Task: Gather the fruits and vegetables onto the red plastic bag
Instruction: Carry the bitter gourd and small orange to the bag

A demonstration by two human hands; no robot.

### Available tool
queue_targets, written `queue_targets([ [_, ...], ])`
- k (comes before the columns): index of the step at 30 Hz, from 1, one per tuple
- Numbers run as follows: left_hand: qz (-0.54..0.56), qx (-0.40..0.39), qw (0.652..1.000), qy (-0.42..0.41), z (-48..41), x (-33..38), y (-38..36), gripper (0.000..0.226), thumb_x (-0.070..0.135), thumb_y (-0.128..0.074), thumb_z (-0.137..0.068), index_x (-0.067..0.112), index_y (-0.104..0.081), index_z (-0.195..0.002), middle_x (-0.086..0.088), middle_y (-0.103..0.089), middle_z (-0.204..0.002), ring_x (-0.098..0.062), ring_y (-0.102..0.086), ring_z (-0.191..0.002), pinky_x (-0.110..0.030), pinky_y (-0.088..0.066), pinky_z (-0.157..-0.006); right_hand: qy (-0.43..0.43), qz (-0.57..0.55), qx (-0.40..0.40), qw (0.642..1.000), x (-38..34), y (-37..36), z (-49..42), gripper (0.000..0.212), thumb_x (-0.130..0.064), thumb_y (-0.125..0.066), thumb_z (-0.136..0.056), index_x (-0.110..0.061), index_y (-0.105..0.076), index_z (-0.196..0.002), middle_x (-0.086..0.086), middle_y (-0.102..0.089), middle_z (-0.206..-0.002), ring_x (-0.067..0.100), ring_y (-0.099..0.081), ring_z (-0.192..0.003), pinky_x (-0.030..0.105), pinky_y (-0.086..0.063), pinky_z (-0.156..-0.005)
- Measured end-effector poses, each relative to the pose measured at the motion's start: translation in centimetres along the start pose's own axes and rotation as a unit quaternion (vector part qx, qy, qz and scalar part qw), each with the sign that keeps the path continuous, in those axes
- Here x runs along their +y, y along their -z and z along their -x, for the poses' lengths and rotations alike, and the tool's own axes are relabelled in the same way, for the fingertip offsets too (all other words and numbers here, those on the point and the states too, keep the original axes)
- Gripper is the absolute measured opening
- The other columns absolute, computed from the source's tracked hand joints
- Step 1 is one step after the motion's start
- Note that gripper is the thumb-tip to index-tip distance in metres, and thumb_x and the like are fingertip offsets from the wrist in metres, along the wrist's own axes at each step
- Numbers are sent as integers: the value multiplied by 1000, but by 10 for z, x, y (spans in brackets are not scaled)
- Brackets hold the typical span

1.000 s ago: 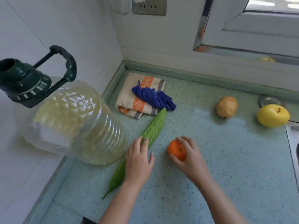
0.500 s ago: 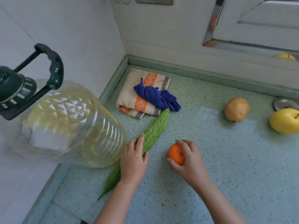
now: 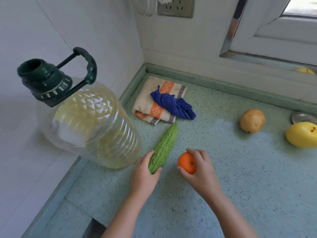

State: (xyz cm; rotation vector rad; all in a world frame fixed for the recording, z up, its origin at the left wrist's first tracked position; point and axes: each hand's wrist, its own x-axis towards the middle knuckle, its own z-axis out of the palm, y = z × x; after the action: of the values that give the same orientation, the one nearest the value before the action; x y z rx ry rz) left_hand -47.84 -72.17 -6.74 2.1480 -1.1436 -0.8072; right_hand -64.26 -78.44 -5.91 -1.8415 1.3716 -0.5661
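The left hand (image 3: 144, 174) grips the bitter gourd (image 3: 165, 146) by its near end, and the right hand (image 3: 200, 172) cups the orange (image 3: 187, 163). The red bag is out of sight. I'd carry the long gourd level, clear of the oil jug (image 3: 96, 127), keeping both grips firm.

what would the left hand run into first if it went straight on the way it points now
Probably the folded towel, under the blue cloth: the left hand points along the bitter gourd it holds, whose tip leads there. Depth is unclear.
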Motion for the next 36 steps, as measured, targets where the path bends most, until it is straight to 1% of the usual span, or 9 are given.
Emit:
queue_targets([
  [8, 68, 9, 998, -1, 52, -13, 23, 61, 21, -69, -80, 32, -41, -133, 9, -48, -130, -3, -47, -108, -16, -37, -87, 53, -23, -13, 998, -35, -2, 26, 56, -28, -73, -74, -24, -48, -124, -10, -38, -112, 9, -41, -102, 16, -35, -79],
  [13, 95, 43, 994, 13, 96, -30, 45, 59, 25, -68, -81, 35, -41, -132, 18, -45, -124, 5, -43, -104, 3, -32, -71, 114, -8, -45, 992, -59, -13, 54, 56, -31, -73, -73, -26, -47, -123, -11, -39, -114, 8, -41, -101, 12, -34, -76],
  [16, 112, 85, 990, 26, 133, -47, 60, 58, 24, -68, -81, 34, -42, -131, 18, -47, -122, 12, -43, -97, 4, -33, -71, 149, -4, -74, 986, -76, -24, 79, 55, -31, -73, -73, -27, -47, -122, -12, -40, -114, 7, -41, -100, 6, -33, -71],
  [18, 127, 121, 984, 40, 160, -59, 70, 58, 24, -69, -80, 34, -43, -131, 17, -49, -123, 7, -46, -104, -2, -34, -78, 176, -4, -97, 980, -89, -32, 98, 56, -31, -73, -73, -27, -47, -122, -11, -40, -114, 7, -42, -99, 5, -34, -70],
  [21, 151, 183, 969, 68, 205, -76, 82, 57, 25, -71, -78, 36, -46, -127, 17, -52, -120, -1, -49, -110, -13, -36, -85, 215, 0, -139, 967, -108, -43, 129, 56, -32, -73, -73, -28, -47, -122, -11, -40, -116, 8, -42, -100, 10, -36, -73],
  [24, 166, 254, 949, 92, 251, -88, 91, 56, 23, -73, -76, 34, -49, -125, 15, -55, -120, -1, -49, -104, -6, -36, -79, 252, -6, -169, 953, -125, -50, 163, 55, -29, -75, -72, -27, -49, -121, -10, -42, -114, 8, -44, -100, 16, -35, -79],
  [29, 197, 331, 914, 123, 333, -102, 100, 54, 19, -73, -75, 28, -52, -124, 15, -57, -117, -1, -53, -104, -6, -39, -81, 312, -24, -222, 923, -147, -60, 224, 54, -27, -76, -70, -29, -51, -117, -11, -46, -113, 4, -46, -99, 4, -33, -77],
  [33, 210, 389, 886, 139, 399, -110, 103, 54, 18, -73, -76, 32, -51, -122, 25, -54, -108, 14, -51, -96, 0, -38, -75, 364, -35, -270, 891, -164, -69, 274, 54, -28, -76, -70, -31, -50, -117, -13, -45, -113, -4, -45, -99, 7, -36, -77],
  [36, 218, 426, 863, 165, 447, -120, 103, 55, 19, -74, -75, 32, -50, -123, 25, -55, -108, 14, -51, -96, 0, -39, -74, 398, -42, -307, 864, -175, -81, 312, 55, -28, -76, -70, -35, -48, -116, -20, -43, -112, -14, -40, -103, 4, -36, -76],
])
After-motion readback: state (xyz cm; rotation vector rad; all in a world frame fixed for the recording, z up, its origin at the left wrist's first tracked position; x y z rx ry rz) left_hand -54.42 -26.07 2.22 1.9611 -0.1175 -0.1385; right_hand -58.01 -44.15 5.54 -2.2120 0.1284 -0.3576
